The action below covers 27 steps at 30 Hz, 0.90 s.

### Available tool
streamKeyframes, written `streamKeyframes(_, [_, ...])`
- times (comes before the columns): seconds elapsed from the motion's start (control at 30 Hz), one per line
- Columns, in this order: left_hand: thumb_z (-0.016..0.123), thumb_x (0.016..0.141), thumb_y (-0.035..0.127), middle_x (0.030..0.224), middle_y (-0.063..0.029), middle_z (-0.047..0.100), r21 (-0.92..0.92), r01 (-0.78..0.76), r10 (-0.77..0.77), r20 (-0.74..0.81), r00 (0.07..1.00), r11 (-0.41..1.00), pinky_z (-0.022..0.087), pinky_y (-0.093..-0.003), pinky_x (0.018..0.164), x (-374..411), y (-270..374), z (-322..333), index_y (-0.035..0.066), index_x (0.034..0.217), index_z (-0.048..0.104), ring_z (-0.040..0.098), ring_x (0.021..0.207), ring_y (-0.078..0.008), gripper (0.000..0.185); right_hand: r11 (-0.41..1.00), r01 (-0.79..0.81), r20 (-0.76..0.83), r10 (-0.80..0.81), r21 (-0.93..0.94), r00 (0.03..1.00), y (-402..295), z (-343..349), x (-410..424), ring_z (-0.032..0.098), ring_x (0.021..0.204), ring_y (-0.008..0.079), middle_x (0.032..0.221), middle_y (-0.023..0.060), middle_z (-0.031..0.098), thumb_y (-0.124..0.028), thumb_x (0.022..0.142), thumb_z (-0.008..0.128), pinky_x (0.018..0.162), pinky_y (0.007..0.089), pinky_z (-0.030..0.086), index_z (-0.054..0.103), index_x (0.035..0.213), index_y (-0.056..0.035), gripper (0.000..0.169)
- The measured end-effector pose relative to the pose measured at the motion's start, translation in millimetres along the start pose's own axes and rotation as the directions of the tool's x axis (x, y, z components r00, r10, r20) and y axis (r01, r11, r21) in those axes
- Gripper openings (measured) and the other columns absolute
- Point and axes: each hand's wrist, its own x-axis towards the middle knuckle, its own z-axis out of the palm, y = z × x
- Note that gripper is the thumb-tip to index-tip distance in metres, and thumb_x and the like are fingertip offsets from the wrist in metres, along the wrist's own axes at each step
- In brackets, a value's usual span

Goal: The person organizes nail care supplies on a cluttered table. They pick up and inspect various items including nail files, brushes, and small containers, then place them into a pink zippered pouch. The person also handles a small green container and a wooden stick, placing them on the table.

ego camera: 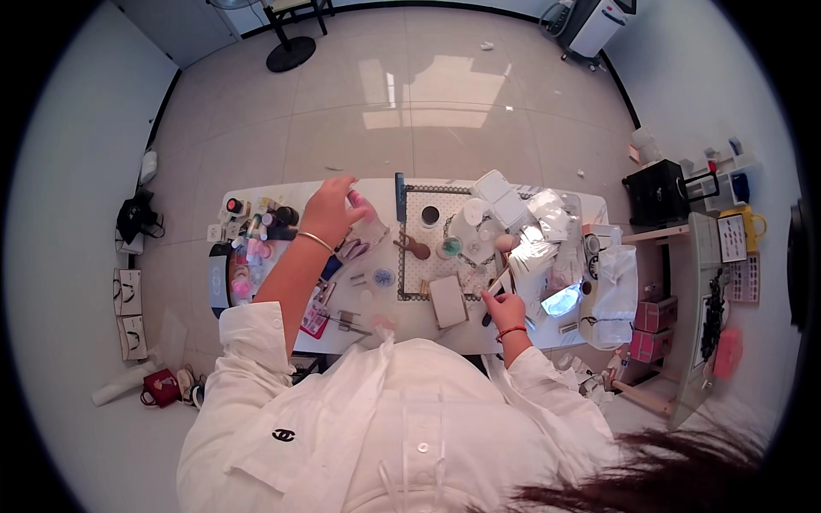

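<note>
My left hand point(330, 208) is raised over the left part of the white table point(391, 327). Its fingers close around a pink item point(355, 198), just above a clear plastic bag point(373, 232). At the right, my right hand point(505, 311) hovers low with thumb and forefinger together; a small clear piece point(478, 290) lies at the tips, too small to tell whether it is held. A white pad point(448, 300) rests left of this hand. Between both hands lies a dotted mat with a lace border point(436, 192), carrying a dark round pot point(430, 215) and a brown pronged item point(414, 247).
Small cosmetic bottles point(256, 234) crowd the left end, beside a dark-and-white device point(220, 279). White boxes point(497, 192) and a stack of foil-like packets point(535, 250) fill the right side. A white bag point(616, 288) lies at the right edge. A black case point(654, 192) stands beyond.
</note>
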Motion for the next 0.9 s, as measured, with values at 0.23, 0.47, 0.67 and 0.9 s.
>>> streamKeyframes(0.23, [0.086,0.075,0.028,0.122,-0.0161,0.065,-0.034,-0.017,0.016,-0.029,0.999,0.999,0.054,-0.0406,0.092,-19,16,-25,0.002,0.123,0.063,0.065,0.107,-0.0333,0.059,0.887,-0.226,0.153,0.178,0.403,0.972,-1,16,9,0.062,0.056,0.0219,0.066,0.0093,0.066,-0.040,0.084,0.078,0.057,0.0353,0.049,0.071,0.075,-0.0005,0.041])
streamKeyframes(0.47, [0.085,0.077,0.024,0.122,-0.0161,0.066,-0.007,-0.113,0.109,-0.219,0.970,0.994,0.055,-0.0381,0.088,-53,24,-54,0.001,0.119,0.065,0.066,0.105,-0.0318,0.052,0.396,-0.497,0.494,0.117,0.772,0.861,-67,-26,-50,0.049,0.051,0.0131,0.062,0.0005,0.051,-0.022,0.091,0.072,0.050,0.0258,0.039,0.064,0.082,-0.0064,0.019])
streamKeyframes(0.67, [0.075,0.094,0.025,0.124,-0.0105,0.067,-0.615,0.157,-0.125,0.096,0.988,0.773,0.055,-0.0353,0.089,-85,55,-59,0.002,0.123,0.065,0.066,0.108,-0.0209,0.038,0.651,-0.008,0.306,-0.347,0.759,0.887,-109,-59,-96,0.053,0.069,0.0074,0.077,-0.0023,0.060,-0.014,0.094,0.069,0.063,0.0245,0.043,0.067,0.096,-0.0011,0.013])
streamKeyframes(0.9, [0.068,0.100,0.029,0.128,-0.0107,0.067,-0.870,0.494,0.161,0.488,0.858,0.007,0.055,-0.0385,0.097,-84,109,-48,0.004,0.138,0.057,0.066,0.117,-0.0217,0.047,0.584,0.008,0.525,-0.736,0.812,0.428,-182,-85,-125,0.050,0.082,0.0051,0.092,-0.0018,0.060,-0.010,0.095,0.069,0.071,0.0234,0.041,0.066,0.103,0.0007,0.013])
